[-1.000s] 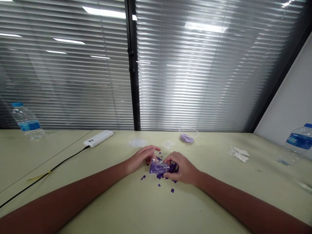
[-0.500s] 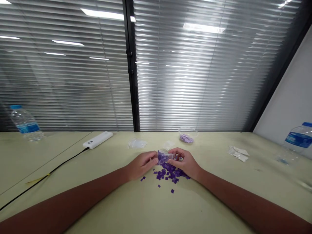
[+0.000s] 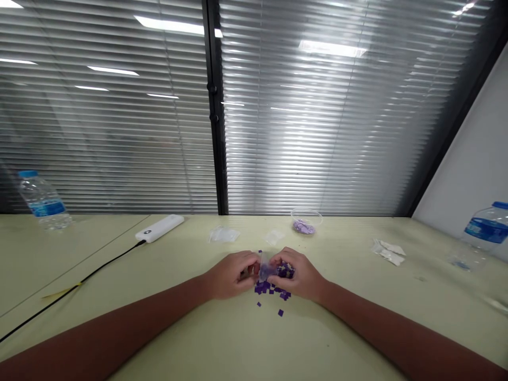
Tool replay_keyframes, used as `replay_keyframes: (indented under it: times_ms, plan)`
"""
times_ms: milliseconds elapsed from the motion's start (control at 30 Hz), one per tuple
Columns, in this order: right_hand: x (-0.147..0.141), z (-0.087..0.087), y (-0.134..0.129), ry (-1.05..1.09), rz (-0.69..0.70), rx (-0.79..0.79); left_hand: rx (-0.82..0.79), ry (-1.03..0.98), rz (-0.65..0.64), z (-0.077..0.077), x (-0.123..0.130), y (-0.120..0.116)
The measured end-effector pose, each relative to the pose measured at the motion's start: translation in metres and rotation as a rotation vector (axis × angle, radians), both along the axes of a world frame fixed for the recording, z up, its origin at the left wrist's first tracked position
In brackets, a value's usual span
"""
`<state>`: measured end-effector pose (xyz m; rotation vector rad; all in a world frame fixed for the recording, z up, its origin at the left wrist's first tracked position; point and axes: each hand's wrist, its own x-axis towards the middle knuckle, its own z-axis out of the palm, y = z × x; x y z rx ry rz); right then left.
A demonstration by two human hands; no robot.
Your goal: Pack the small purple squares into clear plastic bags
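Note:
A small clear plastic bag is held up between my two hands, a faint purple tint showing through it. My left hand pinches the bag's left edge with curled fingers. From the other side, my right hand grips it between thumb and fingers. Dark purple square pieces lie heaped on the table beneath the bag. More of them show in the gap between my right thumb and fingers, and I cannot tell whether these are inside the bag. One loose purple square lies nearer to me.
Farther back stand a clear round tub with pale purple pieces and two flat clear bags. White scraps lie to the right. A white power bank with a black cable is at left. Water bottles stand at both sides.
Both hands have come slightly nearer with the bag, and the right hand now covers part of the heap. Less purple shows through the bag. Loose pieces by my left hand are now hidden.

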<state>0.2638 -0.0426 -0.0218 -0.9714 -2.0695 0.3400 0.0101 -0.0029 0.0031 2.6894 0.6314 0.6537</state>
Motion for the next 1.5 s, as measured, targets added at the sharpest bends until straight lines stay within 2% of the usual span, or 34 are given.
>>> replay_keyframes:
  times_ms: [133,333,667,967,1267,1500]
  plan:
    - [0.0013,0.0027,-0.0014,0.031,-0.023,-0.041,0.004,-0.009,0.002,0.0033,0.0015,-0.0019]
    - [-0.0026,0.003,-0.0046,-0.097,0.038,0.113,0.042,-0.025,-0.043,0.0051,0.0034,-0.0007]
    - [-0.0024,0.0014,-0.0038,-0.131,0.006,0.161,0.141,-0.024,0.07,-0.0004,0.004,0.0046]
    - [-0.0031,0.0011,0.0004,-0.135,-0.031,0.268,0.112,-0.041,0.039,0.0016,0.0037,0.0009]
    - [-0.003,0.006,-0.0034,-0.071,-0.037,0.296,0.11,-0.048,-0.009,-0.0019,0.0048,0.0043]
    - [-0.0033,0.0027,-0.0048,-0.045,-0.019,0.239,0.144,-0.039,-0.002,-0.0028,0.0038,0.0039]
